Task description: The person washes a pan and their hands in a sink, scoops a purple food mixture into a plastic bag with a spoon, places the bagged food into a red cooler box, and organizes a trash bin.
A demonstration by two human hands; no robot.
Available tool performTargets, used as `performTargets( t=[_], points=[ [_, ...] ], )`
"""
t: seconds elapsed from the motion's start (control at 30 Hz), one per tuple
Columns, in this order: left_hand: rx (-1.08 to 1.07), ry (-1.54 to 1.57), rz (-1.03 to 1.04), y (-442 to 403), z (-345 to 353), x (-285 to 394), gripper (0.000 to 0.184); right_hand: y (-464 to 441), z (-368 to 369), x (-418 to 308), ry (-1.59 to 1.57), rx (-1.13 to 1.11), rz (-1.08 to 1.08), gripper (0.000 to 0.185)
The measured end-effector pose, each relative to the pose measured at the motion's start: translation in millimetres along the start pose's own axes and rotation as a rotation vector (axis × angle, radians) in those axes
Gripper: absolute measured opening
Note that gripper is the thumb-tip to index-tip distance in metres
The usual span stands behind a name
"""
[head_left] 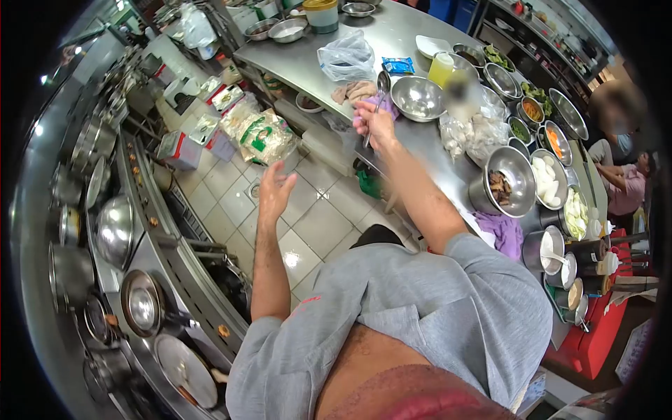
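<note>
My right hand [376, 124] is closed around the handle of a metal ladle [383, 82] at the edge of the steel counter. Beside it lie a purple cloth [390, 106] and a brownish cloth [355, 92]. An empty-looking steel bowl [418, 99] stands just to the right of the ladle. My left hand [278, 189] hangs over the tiled floor with its fingers apart and nothing in it. Beyond that hand is a plastic bag with green print [264, 138], apart from the fingers.
The steel counter [399, 28] holds a clear plastic bag [348, 56], a yellow bottle [440, 68] and several bowls of food. A stove [182, 280] with pans [142, 303] runs along the left. Two people [633, 178] are at the far right.
</note>
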State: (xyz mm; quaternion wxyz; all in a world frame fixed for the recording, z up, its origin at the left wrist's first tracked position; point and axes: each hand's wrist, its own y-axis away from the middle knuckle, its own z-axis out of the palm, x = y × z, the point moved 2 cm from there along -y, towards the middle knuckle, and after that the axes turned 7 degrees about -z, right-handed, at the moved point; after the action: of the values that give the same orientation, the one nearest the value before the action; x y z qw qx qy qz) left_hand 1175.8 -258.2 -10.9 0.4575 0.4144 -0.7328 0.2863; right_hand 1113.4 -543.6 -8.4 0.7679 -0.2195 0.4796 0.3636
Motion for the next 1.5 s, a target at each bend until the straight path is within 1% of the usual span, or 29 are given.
performTargets(
  t=[0.03, 0.1, 0.17, 0.23, 0.27, 0.33, 0.4, 0.47, 0.5, 0.53, 0.6, 0.63, 0.67, 0.73, 0.77, 0.83, 0.87, 0.93, 0.97, 1.0, 1.07, 1.1, 1.13, 1.2, 1.23, 1.3, 1.37, 1.43, 1.5],
  points=[
    [-0.044, 0.047, 0.037, -27.6, 11.1, 2.6, 0.045, -18.3, 4.8, 0.8, -0.003, 0.031, -0.010, 0.030],
    [-0.044, -0.068, 0.157, -75.0, 28.0, 29.0, 0.044, -55.7, 13.6, 5.0, -0.002, 0.089, -0.002, 0.031],
    [-0.015, -0.192, 0.330, -127.0, 46.3, 47.5, 0.042, -98.6, 11.0, 16.7, 0.053, 0.089, -0.011, 0.031],
    [0.014, -0.157, 0.547, -177.9, 63.5, 63.2, 0.040, -132.6, 6.0, 31.8, 0.084, 0.127, -0.011, 0.030],
    [0.010, -0.167, 0.552, -203.2, 70.9, 72.5, 0.040, -151.4, 5.2, 34.4, 0.073, 0.128, -0.014, 0.030],
    [0.083, -0.309, 0.607, -237.4, 86.4, 83.4, 0.038, -168.3, -0.8, 44.6, -0.002, 0.288, 0.021, 0.030],
    [0.025, -0.326, 0.557, -276.9, 103.1, 93.7, 0.044, -187.2, -3.0, 44.1, 0.040, 0.349, 0.028, 0.030],
    [0.089, -0.442, 0.589, -312.5, 121.4, 97.0, 0.057, -201.2, -7.9, 46.9, 0.245, 0.450, 0.035, 0.034],
    [0.071, -0.504, 0.583, -328.4, 131.0, 96.1, 0.069, -207.3, -11.4, 47.6, 0.333, 0.432, 0.066, 0.039],
    [0.050, -0.503, 0.587, -338.4, 137.6, 95.6, 0.069, -208.2, -9.0, 43.9, 0.328, 0.452, 0.072, 0.039],
    [-0.132, -0.705, 0.505, -359.3, 151.4, 97.4, 0.073, -207.2, 2.2, 32.5, 0.372, 0.579, 0.085, 0.038],
    [-0.155, -0.784, 0.502, -365.0, 156.1, 101.5, 0.057, -212.2, 3.5, 32.5, 0.373, 0.617, 0.067, 0.039],
    [-0.179, -0.785, 0.519, -376.0, 161.1, 98.1, 0.057, -217.2, 3.8, 31.8, 0.364, 0.645, 0.068, 0.039],
    [-0.340, -0.577, 0.421, -397.8, 173.8, 88.4, 0.035, -227.3, 2.5, 29.1, 0.477, 0.617, 0.146, 0.045],
    [-0.368, -0.570, 0.440, -403.6, 178.1, 91.7, 0.035, -236.9, -4.6, 39.1, 0.474, 0.651, 0.143, 0.045],
    [-0.291, -0.288, 0.464, -412.3, 181.8, 97.3, 0.022, -257.3, -21.1, 61.4, 0.667, 0.737, 0.120, 0.051],
    [-0.315, -0.276, 0.478, -418.5, 185.5, 96.3, 0.022, -261.7, -23.6, 59.4, 0.669, 0.768, 0.117, 0.051],
    [-0.461, -0.077, 0.321, -432.9, 186.9, 91.2, 0.023, -266.6, -24.5, 51.0, 0.765, 0.755, 0.105, 0.051],
    [-0.485, -0.067, 0.338, -441.1, 183.8, 92.5, 0.023, -265.8, -20.2, 38.6, 0.823, 0.800, 0.147, 0.044],
    [-0.546, 0.023, 0.253, -448.2, 181.2, 92.5, 0.022, -269.8, -20.5, 27.5, 0.829, 0.832, 0.138, 0.044],
    [-0.661, 0.214, 0.066, -455.9, 173.3, 96.2, 0.019, -279.7, -12.8, -3.0, 1.203, 0.731, 0.135, 0.037],
    [-0.713, 0.251, 0.002, -460.9, 166.1, 99.3, 0.019, -281.7, -2.1, -19.4, 1.282, 0.759, 0.095, 0.030],
    [-0.725, 0.275, -0.002, -464.3, 158.7, 101.3, 0.019, -286.6, 5.1, -34.9, 1.307, 0.769, 0.100, 0.030],
    [-0.874, 0.385, -0.057, -470.3, 148.2, 100.9, 0.020, -304.2, 15.5, -55.4, 1.634, 0.529, 0.095, 0.028],
    [-0.879, 0.406, -0.058, -475.6, 144.4, 96.7, 0.020, -310.6, 21.7, -63.0, 1.730, 0.447, 0.077, 0.023],
    [-1.048, 0.350, -0.040, -483.6, 144.7, 86.5, 0.024, -315.3, 32.4, -75.7, 1.841, 0.362, 0.105, 0.022],
    [-0.972, 0.396, 0.031, -486.4, 151.3, 86.2, 0.029, -315.0, 43.2, -84.6, 1.985, 0.206, 0.083, 0.019],
    [-0.887, 0.433, 0.089, -487.4, 157.2, 89.9, 0.035, -314.5, 45.1, -85.3, 2.053, 0.171, 0.021, 0.017],
    [-0.870, 0.430, 0.094, -490.8, 161.7, 99.6, 0.062, -312.4, 47.5, -82.7, 2.111, 0.138, -0.051, 0.016]
  ],
)
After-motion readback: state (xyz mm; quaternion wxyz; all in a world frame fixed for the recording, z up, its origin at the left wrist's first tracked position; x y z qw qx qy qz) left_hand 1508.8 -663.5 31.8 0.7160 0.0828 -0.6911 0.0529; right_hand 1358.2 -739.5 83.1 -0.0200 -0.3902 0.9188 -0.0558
